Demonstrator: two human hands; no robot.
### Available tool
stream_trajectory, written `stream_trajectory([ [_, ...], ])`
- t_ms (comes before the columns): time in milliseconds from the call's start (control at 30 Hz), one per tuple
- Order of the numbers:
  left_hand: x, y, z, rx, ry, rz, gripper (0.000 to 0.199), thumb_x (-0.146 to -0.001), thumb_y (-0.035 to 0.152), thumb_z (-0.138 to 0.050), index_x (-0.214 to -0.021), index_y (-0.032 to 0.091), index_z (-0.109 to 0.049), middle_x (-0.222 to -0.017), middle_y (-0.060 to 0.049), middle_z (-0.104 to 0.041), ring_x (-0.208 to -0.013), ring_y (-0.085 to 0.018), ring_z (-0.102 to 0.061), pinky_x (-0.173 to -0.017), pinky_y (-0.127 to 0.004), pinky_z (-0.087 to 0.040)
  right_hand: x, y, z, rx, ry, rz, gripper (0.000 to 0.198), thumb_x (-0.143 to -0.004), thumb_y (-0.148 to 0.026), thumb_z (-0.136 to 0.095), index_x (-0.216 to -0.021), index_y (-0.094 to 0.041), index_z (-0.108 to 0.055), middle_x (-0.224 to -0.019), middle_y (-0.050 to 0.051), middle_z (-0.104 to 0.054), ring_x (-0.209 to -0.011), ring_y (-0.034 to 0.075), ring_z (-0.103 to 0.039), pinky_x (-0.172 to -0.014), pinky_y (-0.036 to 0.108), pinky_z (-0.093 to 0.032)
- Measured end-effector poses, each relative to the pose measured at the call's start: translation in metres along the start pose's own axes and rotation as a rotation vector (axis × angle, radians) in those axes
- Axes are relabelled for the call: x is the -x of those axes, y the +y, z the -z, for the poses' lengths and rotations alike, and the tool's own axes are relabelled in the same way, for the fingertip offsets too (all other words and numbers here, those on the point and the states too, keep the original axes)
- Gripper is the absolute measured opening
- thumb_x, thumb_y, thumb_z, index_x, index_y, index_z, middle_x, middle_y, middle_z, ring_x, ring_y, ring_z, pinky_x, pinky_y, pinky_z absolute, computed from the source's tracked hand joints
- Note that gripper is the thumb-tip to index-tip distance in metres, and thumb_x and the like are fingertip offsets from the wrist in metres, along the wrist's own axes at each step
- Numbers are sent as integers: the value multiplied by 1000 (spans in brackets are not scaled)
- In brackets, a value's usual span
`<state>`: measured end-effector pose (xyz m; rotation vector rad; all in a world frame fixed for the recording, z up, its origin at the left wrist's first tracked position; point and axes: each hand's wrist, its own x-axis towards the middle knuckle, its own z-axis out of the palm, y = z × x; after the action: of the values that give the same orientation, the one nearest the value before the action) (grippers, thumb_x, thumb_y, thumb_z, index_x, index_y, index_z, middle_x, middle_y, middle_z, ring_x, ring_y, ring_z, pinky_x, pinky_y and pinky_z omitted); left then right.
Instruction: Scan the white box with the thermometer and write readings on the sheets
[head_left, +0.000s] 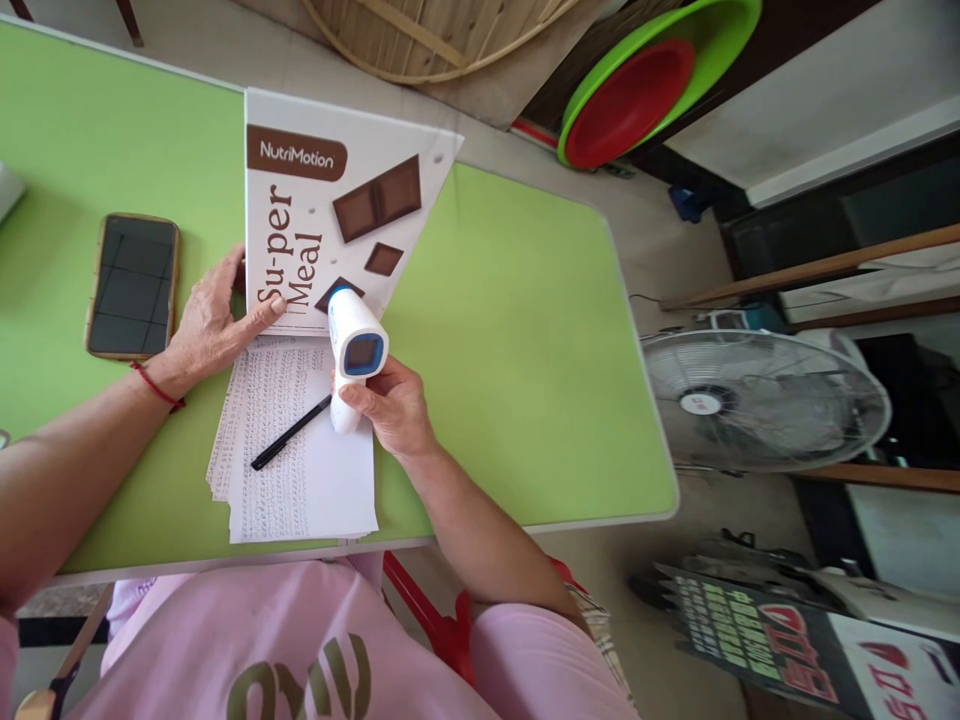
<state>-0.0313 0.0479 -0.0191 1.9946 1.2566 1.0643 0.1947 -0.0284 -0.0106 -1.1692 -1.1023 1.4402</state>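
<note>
My left hand (217,312) grips the lower left edge of a white box (300,230) printed "NutriMotion Su-per Meal" with pictures of chocolate. Its thumb lies on the printed face, and the other fingers are partly hidden at the box's side. My right hand (394,405) is closed round the handle of a white infrared thermometer (352,325) with a dark, blue-framed screen. The thermometer's head is in front of the box's lower right part. Below the box, sheets of handwritten paper (300,500) lie on the table, with a black pen (289,435) across them.
A smartphone (135,285) in a brownish case lies left of my left hand on the green table (525,350). Beyond the table's right end stands a large fan (765,400). Green and red basins (630,100) lean at the back, near a round woven tray (442,35).
</note>
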Motion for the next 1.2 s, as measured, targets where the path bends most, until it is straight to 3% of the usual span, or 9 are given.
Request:
stream_trajectory([
  [267, -1, 2, 0, 18, -11, 42, 82, -76, 78, -67, -132, 20, -52, -130, -16, -62, -119, -39, -60, -105, -57, -49, 0, 2, 2, -34, -17, 25, 37, -58, -47, -89, -77, -23, -68, -69, -3, -63, -62, 12, -54, -57, 28, -47],
  [733, -1, -1, -3, 13, 12, -26, 76, -80, 74, -67, -131, 20, -53, -128, -15, -63, -117, -37, -62, -101, -53, -50, 0, 1, 0, -39, 12, 19, 43, -53, -50, -90, -77, -23, -68, -70, -3, -64, -63, 11, -54, -58, 28, -49],
  [1033, -2, -2, -3, 8, 13, -24, 76, -79, 75, -67, -130, 20, -53, -127, -15, -63, -117, -38, -62, -102, -54, -50, 6, 2, 3, 1, -52, 106, 39, -60, -46, -86, -87, -25, -68, -79, -1, -68, -69, 13, -59, -62, 30, -52],
  [1200, -1, -5, -3, -30, 9, -11, 79, -80, 76, -65, -132, 19, -52, -130, -17, -62, -118, -39, -61, -102, -56, -49, 4, 3, 0, -74, -63, 16, 34, -60, -41, -87, -83, -24, -68, -75, -2, -67, -65, 12, -59, -61, 28, -51],
])
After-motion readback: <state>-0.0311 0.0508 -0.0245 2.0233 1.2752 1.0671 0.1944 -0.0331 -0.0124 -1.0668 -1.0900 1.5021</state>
